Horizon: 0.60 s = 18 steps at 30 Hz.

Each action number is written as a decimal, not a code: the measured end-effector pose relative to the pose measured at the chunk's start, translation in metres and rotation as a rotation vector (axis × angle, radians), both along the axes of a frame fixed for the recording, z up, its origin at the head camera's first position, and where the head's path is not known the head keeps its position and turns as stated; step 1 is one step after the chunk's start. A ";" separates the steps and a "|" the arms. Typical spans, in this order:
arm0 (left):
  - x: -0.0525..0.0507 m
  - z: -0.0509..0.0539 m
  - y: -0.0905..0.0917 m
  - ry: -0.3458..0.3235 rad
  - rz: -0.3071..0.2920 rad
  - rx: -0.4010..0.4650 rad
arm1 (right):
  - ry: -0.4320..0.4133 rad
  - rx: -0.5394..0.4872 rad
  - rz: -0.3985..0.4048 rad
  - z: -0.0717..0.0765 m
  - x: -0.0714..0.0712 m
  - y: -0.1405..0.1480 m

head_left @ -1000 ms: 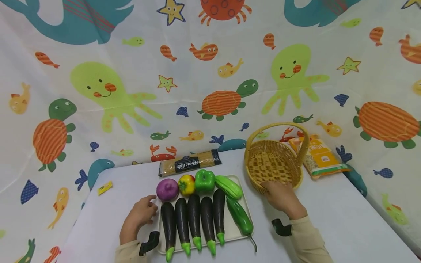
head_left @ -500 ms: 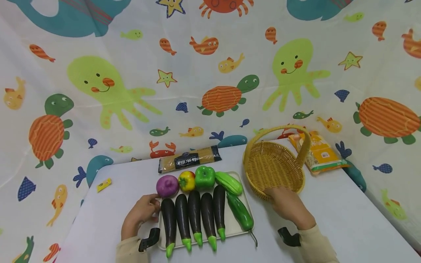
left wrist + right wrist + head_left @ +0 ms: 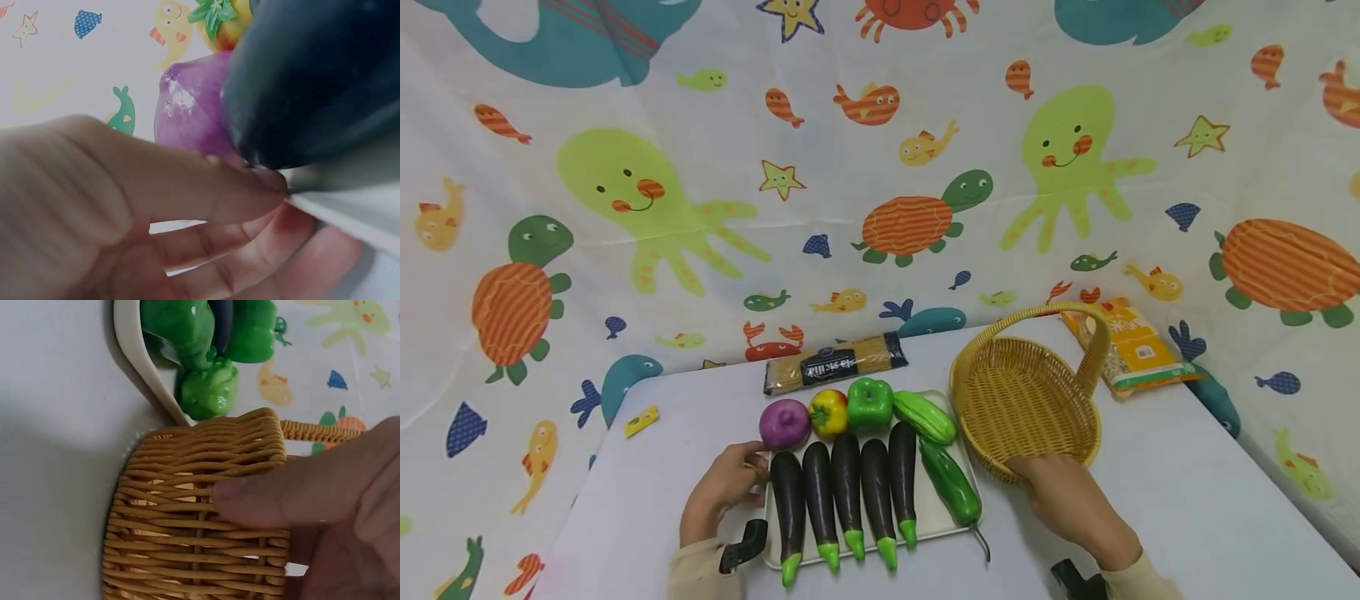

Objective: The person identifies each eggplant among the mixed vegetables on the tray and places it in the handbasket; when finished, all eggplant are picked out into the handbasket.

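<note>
At the tray's left edge is my left hand [image 3: 727,483]. In the left wrist view its thumb lies above the cream tray's rim [image 3: 350,226] and its fingers below, pinching it. On the tray lie several dark eggplants [image 3: 846,487], a purple onion [image 3: 785,423], a yellow-red pepper [image 3: 830,412], a green bell pepper [image 3: 870,402], a light green ridged vegetable [image 3: 927,417] and a long green pepper [image 3: 951,483]. My right hand [image 3: 1071,500] grips the near rim of a wicker basket [image 3: 1026,404], thumb on the outer wall; the other fingers are partly hidden.
Behind the tray lies a spaghetti pack [image 3: 837,363]. An orange food bag [image 3: 1138,346] sits behind the basket at right. A small yellow packet [image 3: 642,422] lies at left. A patterned cloth [image 3: 820,167] hangs along the table's back edge.
My right hand has drawn the basket nearer to me and slightly right. My left hand has moved in from beside the tray and taken hold of its left edge.
</note>
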<state>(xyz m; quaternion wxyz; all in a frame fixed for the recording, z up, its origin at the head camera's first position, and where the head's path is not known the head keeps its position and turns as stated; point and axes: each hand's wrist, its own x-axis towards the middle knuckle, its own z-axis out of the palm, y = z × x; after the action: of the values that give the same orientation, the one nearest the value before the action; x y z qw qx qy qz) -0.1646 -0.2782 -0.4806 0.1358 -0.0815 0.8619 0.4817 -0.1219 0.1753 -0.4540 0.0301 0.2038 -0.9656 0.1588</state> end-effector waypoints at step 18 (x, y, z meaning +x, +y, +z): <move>0.001 0.002 0.003 0.003 0.025 -0.004 | 0.036 -0.050 0.158 -0.017 0.040 -0.117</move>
<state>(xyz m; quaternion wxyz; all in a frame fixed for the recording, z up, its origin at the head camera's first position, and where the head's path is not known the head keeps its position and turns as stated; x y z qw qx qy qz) -0.1633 -0.2751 -0.4785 0.1282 -0.0920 0.8619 0.4818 -0.0818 0.0582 -0.4708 0.0399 0.2813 -0.9415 0.1810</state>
